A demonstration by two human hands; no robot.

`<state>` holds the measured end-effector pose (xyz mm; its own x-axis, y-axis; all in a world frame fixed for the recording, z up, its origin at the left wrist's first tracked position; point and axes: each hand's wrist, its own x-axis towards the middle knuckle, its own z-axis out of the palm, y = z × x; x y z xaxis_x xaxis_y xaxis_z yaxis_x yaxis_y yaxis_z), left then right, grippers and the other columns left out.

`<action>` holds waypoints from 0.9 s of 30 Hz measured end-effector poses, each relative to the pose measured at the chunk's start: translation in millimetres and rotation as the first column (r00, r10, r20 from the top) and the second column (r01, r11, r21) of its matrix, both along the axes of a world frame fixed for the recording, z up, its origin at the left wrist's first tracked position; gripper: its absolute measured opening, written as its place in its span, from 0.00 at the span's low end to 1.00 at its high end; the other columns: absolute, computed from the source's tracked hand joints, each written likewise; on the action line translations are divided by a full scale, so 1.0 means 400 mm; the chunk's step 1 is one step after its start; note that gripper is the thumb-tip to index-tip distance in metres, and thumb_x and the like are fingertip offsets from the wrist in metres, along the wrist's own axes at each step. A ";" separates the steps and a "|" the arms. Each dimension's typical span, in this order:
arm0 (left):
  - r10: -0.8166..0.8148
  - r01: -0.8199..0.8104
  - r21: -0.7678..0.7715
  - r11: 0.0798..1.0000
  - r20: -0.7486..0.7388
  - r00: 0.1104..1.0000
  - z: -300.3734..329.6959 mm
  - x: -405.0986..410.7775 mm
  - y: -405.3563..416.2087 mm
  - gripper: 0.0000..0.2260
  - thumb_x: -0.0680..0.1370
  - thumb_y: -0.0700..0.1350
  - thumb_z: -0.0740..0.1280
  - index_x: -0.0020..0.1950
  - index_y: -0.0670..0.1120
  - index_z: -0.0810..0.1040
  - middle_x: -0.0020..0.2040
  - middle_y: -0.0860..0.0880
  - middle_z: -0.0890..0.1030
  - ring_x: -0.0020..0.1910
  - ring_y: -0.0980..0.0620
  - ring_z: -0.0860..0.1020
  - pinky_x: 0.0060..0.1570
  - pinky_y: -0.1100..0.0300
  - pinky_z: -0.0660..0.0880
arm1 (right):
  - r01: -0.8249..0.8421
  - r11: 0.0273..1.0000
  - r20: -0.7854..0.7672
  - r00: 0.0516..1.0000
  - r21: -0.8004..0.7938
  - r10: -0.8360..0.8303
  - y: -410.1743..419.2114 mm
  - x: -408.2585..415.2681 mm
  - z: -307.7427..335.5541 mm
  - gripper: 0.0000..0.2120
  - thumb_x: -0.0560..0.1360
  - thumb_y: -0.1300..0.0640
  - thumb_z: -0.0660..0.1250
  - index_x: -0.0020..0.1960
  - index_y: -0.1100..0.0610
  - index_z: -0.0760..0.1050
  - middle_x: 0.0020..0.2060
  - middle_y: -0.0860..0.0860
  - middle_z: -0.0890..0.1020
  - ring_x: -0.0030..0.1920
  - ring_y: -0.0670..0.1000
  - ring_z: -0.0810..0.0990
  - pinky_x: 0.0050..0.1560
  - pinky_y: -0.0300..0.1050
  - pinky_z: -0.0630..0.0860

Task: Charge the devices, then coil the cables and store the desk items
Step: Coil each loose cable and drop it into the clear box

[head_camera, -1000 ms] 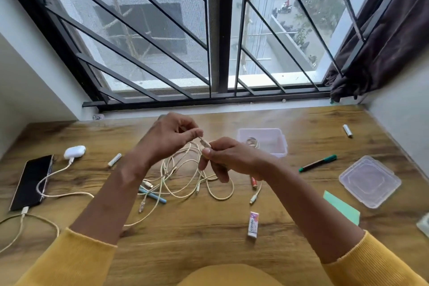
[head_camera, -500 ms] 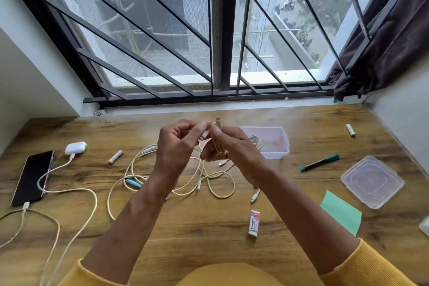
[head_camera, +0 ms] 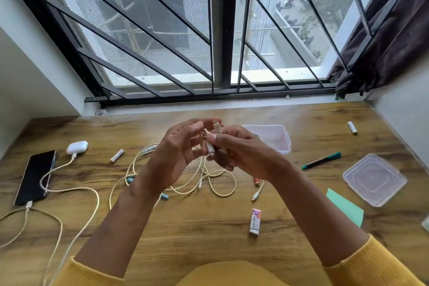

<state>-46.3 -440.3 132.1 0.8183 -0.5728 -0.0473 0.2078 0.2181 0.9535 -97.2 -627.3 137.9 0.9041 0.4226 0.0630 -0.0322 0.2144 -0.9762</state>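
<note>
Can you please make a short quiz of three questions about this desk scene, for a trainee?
1. True or false: the phone has a cable plugged in.
2. The right hand holds: A) the green marker B) the cream cable C) the eraser
3. Fill in: the lid lies ___ the clear box.

Key: 1 true. 2 B. 3 apart from, on the desk to its right.

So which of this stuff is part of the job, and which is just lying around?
Job: cable in both hands, phone, earbud case, box, lid, pen, eraser, batteries.
Lying about: curtain, window grille.
</note>
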 end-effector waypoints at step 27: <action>0.171 -0.183 -0.166 0.969 -0.084 0.982 -0.006 -0.019 0.010 0.04 0.79 0.40 0.67 0.53 0.43 0.79 0.48 0.39 0.87 0.41 0.43 0.86 0.48 0.43 0.84 | 0.126 0.988 -0.114 0.987 0.088 -0.115 0.030 0.005 -0.017 0.18 0.87 0.49 0.58 0.51 0.62 0.77 0.29 0.53 0.70 0.30 0.51 0.70 0.45 0.55 0.81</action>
<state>-53.9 -436.5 129.9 0.9056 -0.4236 -0.0200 0.2147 0.4172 0.8831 -95.2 -615.3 131.0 0.9517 0.3070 -0.0038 -0.1051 0.3141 -0.9436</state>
